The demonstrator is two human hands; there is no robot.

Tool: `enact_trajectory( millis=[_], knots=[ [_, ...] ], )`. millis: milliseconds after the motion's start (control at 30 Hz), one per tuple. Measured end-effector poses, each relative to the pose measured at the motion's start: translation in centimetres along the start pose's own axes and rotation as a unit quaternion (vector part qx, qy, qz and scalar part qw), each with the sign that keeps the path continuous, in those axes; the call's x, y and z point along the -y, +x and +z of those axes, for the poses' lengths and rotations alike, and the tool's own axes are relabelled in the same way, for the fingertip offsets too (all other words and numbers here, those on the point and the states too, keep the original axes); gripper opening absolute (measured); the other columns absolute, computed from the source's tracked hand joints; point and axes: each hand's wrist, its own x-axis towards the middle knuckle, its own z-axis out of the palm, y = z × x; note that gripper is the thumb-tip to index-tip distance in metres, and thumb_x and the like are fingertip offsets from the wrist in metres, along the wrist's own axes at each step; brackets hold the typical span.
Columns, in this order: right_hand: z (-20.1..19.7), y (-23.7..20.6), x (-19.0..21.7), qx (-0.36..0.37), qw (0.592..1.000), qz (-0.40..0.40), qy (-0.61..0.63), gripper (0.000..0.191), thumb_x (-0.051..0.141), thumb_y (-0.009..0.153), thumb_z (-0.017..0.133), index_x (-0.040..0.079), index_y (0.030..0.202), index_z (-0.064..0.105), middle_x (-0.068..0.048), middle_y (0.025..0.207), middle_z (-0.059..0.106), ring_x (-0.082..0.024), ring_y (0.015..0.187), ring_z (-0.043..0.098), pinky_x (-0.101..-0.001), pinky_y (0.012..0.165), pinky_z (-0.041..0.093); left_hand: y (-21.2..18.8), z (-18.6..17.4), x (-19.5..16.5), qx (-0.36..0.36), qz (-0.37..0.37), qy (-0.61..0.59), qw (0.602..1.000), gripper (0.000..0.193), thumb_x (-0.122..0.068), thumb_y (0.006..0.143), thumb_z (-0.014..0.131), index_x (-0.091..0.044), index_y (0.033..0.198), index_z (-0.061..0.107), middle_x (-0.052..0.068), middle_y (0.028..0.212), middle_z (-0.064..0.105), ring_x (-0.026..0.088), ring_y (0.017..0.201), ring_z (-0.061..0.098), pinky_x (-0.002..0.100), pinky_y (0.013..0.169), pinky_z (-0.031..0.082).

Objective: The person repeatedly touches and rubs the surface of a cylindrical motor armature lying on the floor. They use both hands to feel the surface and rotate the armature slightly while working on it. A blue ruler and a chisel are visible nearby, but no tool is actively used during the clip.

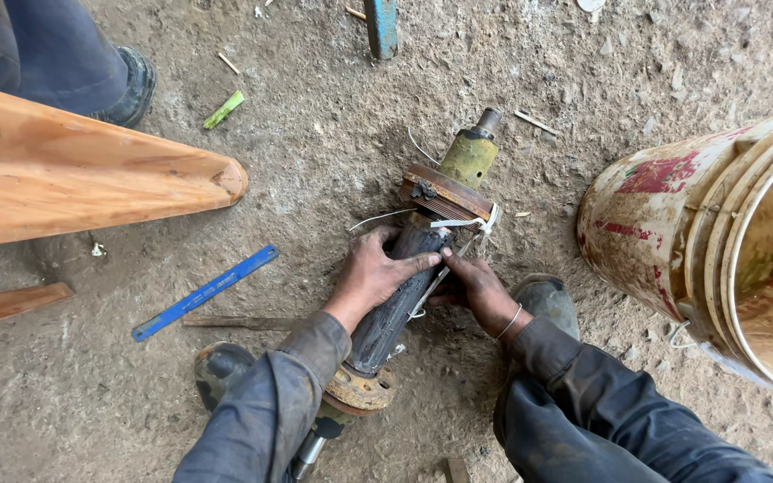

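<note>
A long dark cylindrical part (395, 309) lies on the dirt floor, with a rusty flange (445, 190) and a yellow-green stub (470, 157) at its far end and another rusty flange (360, 391) near me. My left hand (370, 273) lies flat over the dark body, fingers spread. My right hand (476, 286) pinches a thin white strap (458, 223) that runs along the cylinder up to the far flange. Both sleeves are dark blue.
A worn bucket (673, 224) with red marks lies on its side at the right. A wooden piece (91, 170) juts in from the left. A blue flat blade (205, 292) lies on the floor. Another person's shoe (131, 89) is at the top left.
</note>
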Motion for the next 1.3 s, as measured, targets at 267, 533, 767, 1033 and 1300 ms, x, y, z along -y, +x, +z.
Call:
enact_trajectory(
  millis=[267, 533, 767, 1033, 1300],
  knots=[
    [0.7, 0.0, 0.0, -0.062, 0.998, 0.005, -0.01, 0.067, 0.057, 0.098, 0.046, -0.004, 0.114, 0.067, -0.022, 0.099, 0.074, -0.027, 0.079, 0.077, -0.0394, 0.073, 0.067, 0.0, -1.4, 1.0, 0.082, -0.077, -0.207, 0.972, 0.091, -0.059, 0.077, 0.078, 0.008, 0.135, 0.058, 0.026, 0.113, 0.075, 0.025, 0.087, 0.079, 0.034, 0.073, 0.068],
    [1.4, -0.1, 0.0, -0.126, 0.978, 0.008, -0.164, 0.052, 0.041, 0.09, 0.073, -0.01, 0.103, 0.071, -0.019, 0.081, 0.075, -0.022, 0.065, 0.075, -0.0279, 0.059, 0.064, -0.3, -1.7, 0.7, 0.1, -0.034, -0.222, 0.969, 0.086, -0.028, 0.076, 0.085, 0.009, 0.142, 0.045, 0.024, 0.12, 0.069, 0.026, 0.097, 0.077, 0.034, 0.078, 0.068],
    [1.5, 0.0, 0.4, -0.105, 0.986, -0.024, -0.127, 0.048, 0.038, 0.086, 0.078, -0.007, 0.102, 0.072, -0.012, 0.082, 0.077, -0.016, 0.062, 0.072, -0.0273, 0.055, 0.061, 0.3, -2.5, 1.2, 0.132, -0.027, -0.218, 0.967, 0.093, -0.032, 0.071, 0.091, 0.012, 0.142, 0.051, 0.025, 0.129, 0.068, 0.027, 0.115, 0.071, 0.037, 0.097, 0.061],
    [1.7, -0.2, 1.3, -0.089, 0.983, -0.036, -0.158, 0.04, 0.032, 0.085, 0.08, -0.003, 0.103, 0.074, -0.01, 0.084, 0.077, -0.014, 0.063, 0.07, -0.0289, 0.055, 0.058, 0.1, -2.9, 0.9, 0.154, -0.037, -0.252, 0.955, 0.099, -0.026, 0.07, 0.091, 0.011, 0.147, 0.041, 0.025, 0.139, 0.061, 0.028, 0.124, 0.066, 0.038, 0.104, 0.056],
    [1.2, -0.3, 2.0, -0.046, 0.992, 0.014, -0.114, 0.048, 0.024, 0.081, 0.084, -0.006, 0.115, 0.068, -0.016, 0.1, 0.077, -0.02, 0.078, 0.072, -0.0308, 0.067, 0.061, -0.2, -3.5, 1.0, 0.194, -0.016, -0.301, 0.934, 0.089, -0.014, 0.074, 0.087, 0.009, 0.148, 0.044, 0.022, 0.143, 0.061, 0.026, 0.128, 0.063, 0.039, 0.11, 0.051]
  ],
)
